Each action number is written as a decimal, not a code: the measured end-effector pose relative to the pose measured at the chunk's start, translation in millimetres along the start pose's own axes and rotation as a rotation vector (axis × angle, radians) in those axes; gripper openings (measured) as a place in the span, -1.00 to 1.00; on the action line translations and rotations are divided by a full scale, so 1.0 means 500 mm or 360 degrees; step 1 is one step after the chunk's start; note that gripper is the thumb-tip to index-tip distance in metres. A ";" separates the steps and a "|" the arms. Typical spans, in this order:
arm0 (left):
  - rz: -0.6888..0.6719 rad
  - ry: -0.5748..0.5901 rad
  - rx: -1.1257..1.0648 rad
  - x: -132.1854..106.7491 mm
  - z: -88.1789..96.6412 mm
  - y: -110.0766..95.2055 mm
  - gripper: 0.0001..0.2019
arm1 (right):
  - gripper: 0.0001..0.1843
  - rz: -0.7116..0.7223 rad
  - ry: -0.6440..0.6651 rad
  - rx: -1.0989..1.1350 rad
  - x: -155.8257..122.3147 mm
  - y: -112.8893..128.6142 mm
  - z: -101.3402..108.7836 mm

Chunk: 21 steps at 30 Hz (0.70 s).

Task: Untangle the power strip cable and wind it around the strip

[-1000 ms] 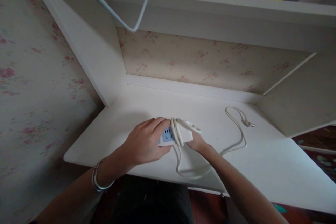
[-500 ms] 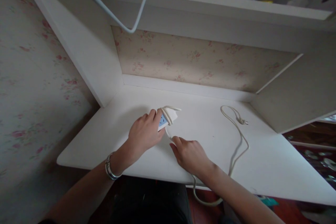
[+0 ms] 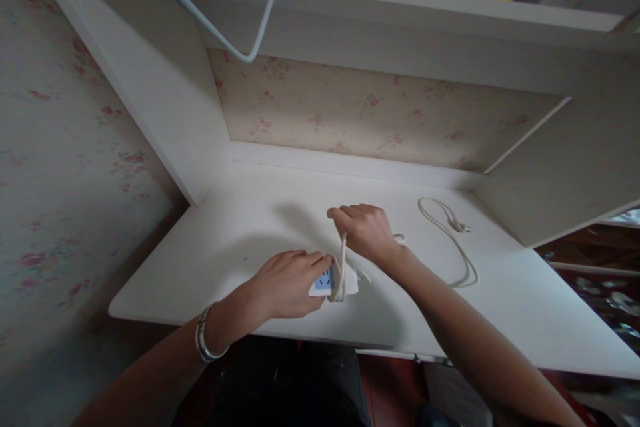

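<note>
My left hand is closed round one end of a white power strip with a blue socket face, held over the desk near its front edge. Several turns of cream power cord wrap the strip's other end. My right hand grips the cord above and to the right of the strip, and a short length stands taut between them. Part of the strip is hidden under my left fingers. The cord's plug lies on the desk at the right, beside a loose loop.
The white desk has side panels and a wallpapered back. A shelf above it holds clear plastic items. A pale bent cable or rod hangs at the upper left. A silver bracelet circles my left wrist.
My right hand has risen up and away from me, drawing the cord upward. The left hand has brought the power strip nearer to me and turned it. The cord no longer hangs below the desk edge.
</note>
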<state>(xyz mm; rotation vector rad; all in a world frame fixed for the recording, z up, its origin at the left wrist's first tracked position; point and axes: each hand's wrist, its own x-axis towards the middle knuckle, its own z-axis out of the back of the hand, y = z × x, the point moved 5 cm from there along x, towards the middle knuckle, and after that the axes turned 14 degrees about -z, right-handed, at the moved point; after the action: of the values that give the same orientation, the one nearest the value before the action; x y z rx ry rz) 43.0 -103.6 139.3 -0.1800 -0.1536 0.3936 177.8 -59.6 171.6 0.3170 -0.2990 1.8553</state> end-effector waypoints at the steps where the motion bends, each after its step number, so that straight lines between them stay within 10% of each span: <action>1: -0.0032 -0.0005 -0.0028 -0.003 0.006 -0.009 -0.67 | -0.74 -0.0079 0.0040 0.0043 0.009 -0.009 -0.012; 12: -0.0215 -0.0117 -0.0226 -0.032 0.047 -0.056 -0.50 | -0.74 -0.0214 0.0520 0.0167 -0.020 0.003 -0.133; 21: -0.0309 -0.0074 -0.0292 -0.020 0.028 -0.079 -0.49 | -0.72 -0.0342 0.0413 0.0140 0.003 -0.012 -0.114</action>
<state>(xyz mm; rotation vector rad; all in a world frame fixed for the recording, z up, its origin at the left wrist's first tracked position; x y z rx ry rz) 45.6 -141.4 159.8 -0.3342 -0.2512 0.1898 179.4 -36.1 119.5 0.1583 -0.0049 1.6767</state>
